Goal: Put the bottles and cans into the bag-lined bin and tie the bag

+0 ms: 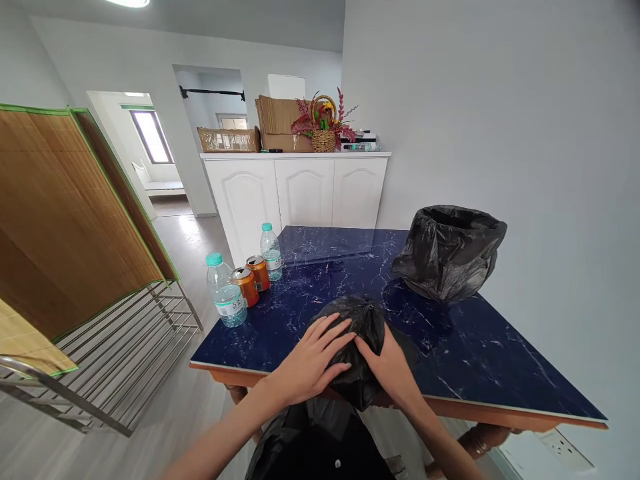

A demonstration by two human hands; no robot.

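A tied-looking black plastic bag (373, 323) bulges at the near edge of the dark blue marbled table (320, 280), its gathered top facing up. My left hand (320, 353) lies on the bag's left side with fingers spread. On the other side, my right hand (393, 367) grips the bag, thumb toward the gathered part; its other fingers are mostly hidden. What is inside the bag cannot be seen. To the right stands a bin-shaped container lined with a black bag (445, 260), its mouth open upward.
Along the table's left edge stand two clear bottles with teal caps, a nearer bottle (227, 293) and a farther bottle (271, 253), with orange cans (245, 287) between. A white cabinet (305, 190) stands behind. A metal rack (135, 360) is left; a wall (500, 120) is right.
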